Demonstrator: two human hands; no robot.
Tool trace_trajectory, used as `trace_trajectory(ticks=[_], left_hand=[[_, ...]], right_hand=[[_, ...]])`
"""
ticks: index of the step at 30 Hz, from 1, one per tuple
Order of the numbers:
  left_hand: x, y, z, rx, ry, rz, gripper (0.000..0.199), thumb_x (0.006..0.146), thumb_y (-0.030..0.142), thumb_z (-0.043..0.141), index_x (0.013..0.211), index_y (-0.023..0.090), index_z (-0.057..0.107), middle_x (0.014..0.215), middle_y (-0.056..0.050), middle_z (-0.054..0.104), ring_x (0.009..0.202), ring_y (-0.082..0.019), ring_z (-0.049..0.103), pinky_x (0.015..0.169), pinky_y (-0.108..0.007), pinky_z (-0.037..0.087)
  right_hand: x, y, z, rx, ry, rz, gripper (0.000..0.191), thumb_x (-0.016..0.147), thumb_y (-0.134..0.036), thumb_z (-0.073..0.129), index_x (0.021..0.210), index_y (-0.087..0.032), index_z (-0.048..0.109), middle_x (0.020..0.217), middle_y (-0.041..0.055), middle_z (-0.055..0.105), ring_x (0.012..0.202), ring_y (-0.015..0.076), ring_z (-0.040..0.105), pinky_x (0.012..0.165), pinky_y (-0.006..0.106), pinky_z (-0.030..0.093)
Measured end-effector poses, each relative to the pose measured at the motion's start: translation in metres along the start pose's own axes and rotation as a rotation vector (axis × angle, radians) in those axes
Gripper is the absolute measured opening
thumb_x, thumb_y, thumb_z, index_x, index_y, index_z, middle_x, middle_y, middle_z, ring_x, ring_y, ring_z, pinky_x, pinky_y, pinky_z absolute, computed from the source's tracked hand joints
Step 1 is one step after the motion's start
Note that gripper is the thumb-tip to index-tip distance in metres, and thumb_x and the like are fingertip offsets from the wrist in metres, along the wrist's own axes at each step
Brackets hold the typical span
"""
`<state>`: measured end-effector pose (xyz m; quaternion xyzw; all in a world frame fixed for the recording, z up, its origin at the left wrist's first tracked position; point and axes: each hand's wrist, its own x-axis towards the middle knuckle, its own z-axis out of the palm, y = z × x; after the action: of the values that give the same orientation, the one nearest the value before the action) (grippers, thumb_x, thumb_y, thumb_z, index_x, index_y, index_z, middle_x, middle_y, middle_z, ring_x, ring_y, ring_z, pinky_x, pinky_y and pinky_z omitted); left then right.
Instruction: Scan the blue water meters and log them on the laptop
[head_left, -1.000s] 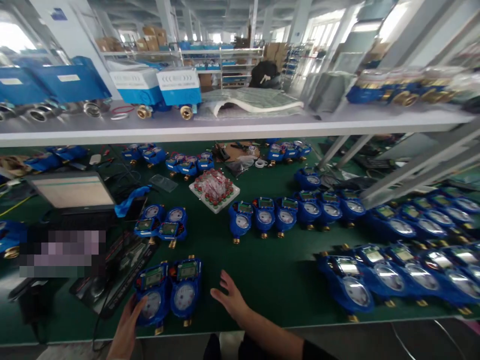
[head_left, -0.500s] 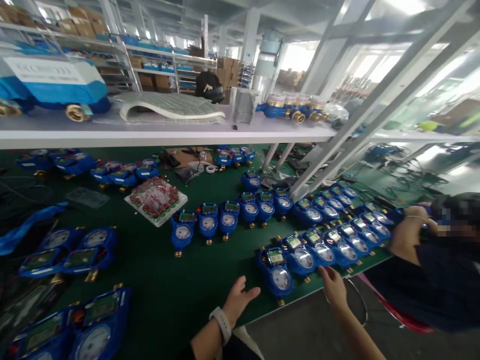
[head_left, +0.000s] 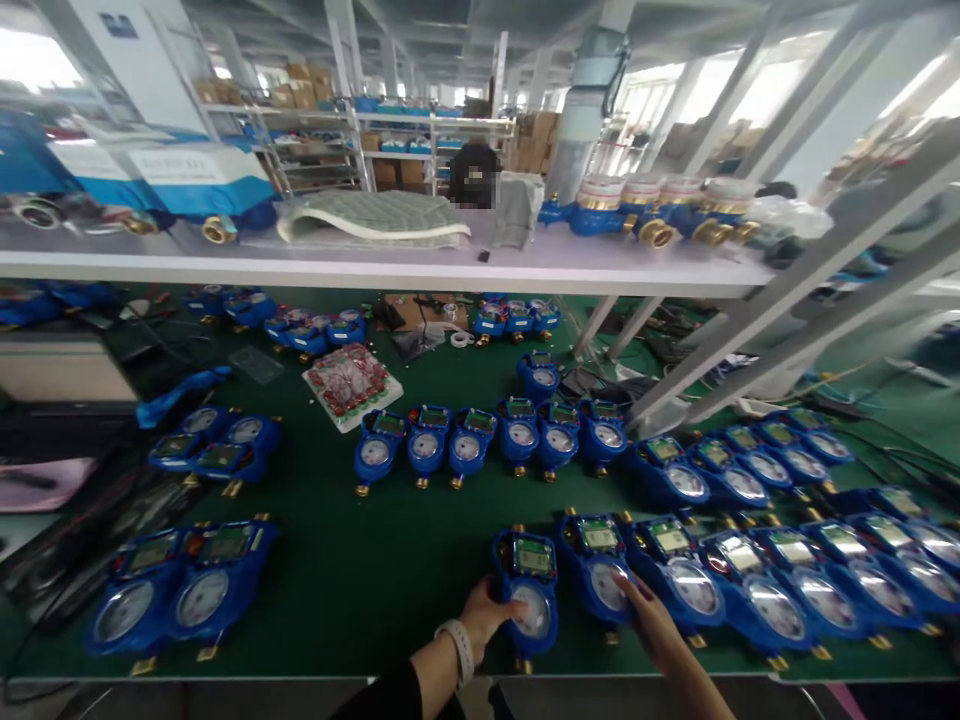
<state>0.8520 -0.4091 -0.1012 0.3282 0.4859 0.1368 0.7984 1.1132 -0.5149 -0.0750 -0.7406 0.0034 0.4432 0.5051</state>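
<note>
While the fingers of the left hand [head_left: 484, 612] curl against the left flank of a blue water meter [head_left: 529, 590], thumb lying on its dial face, the right hand [head_left: 651, 625] rests loosely spread on the next meter [head_left: 606, 580] just beside it. Both meters sit at the near end of a front row [head_left: 787, 580] on the green bench mat [head_left: 390, 560], close to its edge. A second row [head_left: 487, 440] lies behind. A pair of meters [head_left: 180, 590] sits well apart, left. White shelf [head_left: 420, 265] above.
</note>
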Motion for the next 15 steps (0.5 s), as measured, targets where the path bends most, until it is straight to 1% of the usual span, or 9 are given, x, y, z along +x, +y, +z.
trace_trajectory(ticks=[2,3,5,6,8,10,11,13,15], left_hand=[[-0.011,0.003,-0.030,-0.018,0.040,0.020,0.027,0.083,0.009,0.075,0.109,0.014,0.069,0.107,-0.005,0.073,0.104,-0.024,0.069,0.101,-0.050,0.052],[-0.017,0.004,-0.047,-0.031,0.065,0.032,0.028,0.082,0.008,0.076,0.109,0.014,0.069,0.106,-0.005,0.074,0.104,-0.024,0.070,0.102,-0.050,0.051],[-0.033,0.007,-0.085,-0.067,0.095,0.056,0.035,0.079,0.011,0.080,0.111,0.014,0.068,0.107,-0.007,0.075,0.105,-0.025,0.070,0.103,-0.051,0.051],[-0.043,0.009,-0.105,-0.090,0.112,0.070,0.042,0.075,0.014,0.084,0.113,0.014,0.068,0.110,-0.009,0.075,0.108,-0.027,0.070,0.103,-0.052,0.051],[-0.062,0.013,-0.145,-0.131,0.171,0.093,0.061,0.061,0.028,0.095,0.113,0.013,0.068,0.112,-0.014,0.076,0.111,-0.032,0.069,0.103,-0.052,0.050],[-0.082,0.017,-0.184,-0.163,0.243,0.112,0.079,0.048,0.044,0.099,0.114,0.013,0.068,0.113,-0.017,0.076,0.112,-0.036,0.069,0.104,-0.049,0.050],[-0.091,0.019,-0.202,-0.175,0.274,0.119,0.085,0.044,0.049,0.099,0.114,0.013,0.068,0.112,-0.018,0.076,0.112,-0.038,0.069,0.104,-0.049,0.050],[-0.107,0.023,-0.235,-0.194,0.329,0.131,0.087,0.044,0.052,0.098,0.115,0.013,0.067,0.110,-0.018,0.077,0.113,-0.037,0.069,0.105,-0.049,0.049],[-0.119,0.026,-0.261,-0.206,0.372,0.145,0.077,0.053,0.048,0.096,0.115,0.013,0.067,0.110,-0.016,0.077,0.113,-0.034,0.069,0.106,-0.051,0.048]], right_hand=[[-0.002,0.000,0.012,-0.004,-0.054,0.034,0.055,0.042,-0.055,0.086,0.085,-0.025,0.069,0.086,0.0078,0.075,0.098,0.0328,0.072,0.089,0.041,0.058],[-0.005,0.002,0.021,-0.013,-0.081,0.053,0.056,0.038,-0.055,0.087,0.083,-0.025,0.069,0.084,0.0082,0.075,0.096,0.0340,0.072,0.088,0.041,0.058],[-0.013,0.007,0.044,-0.038,-0.140,0.085,0.058,0.036,-0.054,0.087,0.082,-0.025,0.069,0.084,0.0097,0.075,0.092,0.0356,0.073,0.085,0.043,0.059],[-0.018,0.012,0.059,-0.052,-0.168,0.094,0.059,0.036,-0.054,0.088,0.083,-0.024,0.069,0.085,0.0106,0.076,0.091,0.0364,0.073,0.084,0.044,0.059],[-0.031,0.025,0.094,-0.075,-0.218,0.093,0.064,0.036,-0.055,0.088,0.088,-0.022,0.070,0.089,0.0120,0.076,0.093,0.0380,0.073,0.083,0.046,0.059],[-0.048,0.041,0.132,-0.089,-0.264,0.071,0.068,0.036,-0.056,0.088,0.092,-0.021,0.070,0.093,0.0123,0.076,0.099,0.0391,0.071,0.084,0.046,0.059],[-0.057,0.049,0.152,-0.095,-0.284,0.059,0.070,0.035,-0.056,0.088,0.093,-0.021,0.070,0.095,0.0123,0.076,0.102,0.0396,0.070,0.085,0.045,0.059],[-0.075,0.065,0.189,-0.107,-0.319,0.036,0.071,0.038,-0.058,0.087,0.096,-0.020,0.070,0.100,0.0119,0.076,0.106,0.0394,0.069,0.086,0.045,0.059],[-0.094,0.079,0.221,-0.124,-0.355,0.012,0.072,0.043,-0.060,0.085,0.101,-0.020,0.070,0.104,0.0115,0.075,0.106,0.0382,0.069,0.088,0.045,0.059]])
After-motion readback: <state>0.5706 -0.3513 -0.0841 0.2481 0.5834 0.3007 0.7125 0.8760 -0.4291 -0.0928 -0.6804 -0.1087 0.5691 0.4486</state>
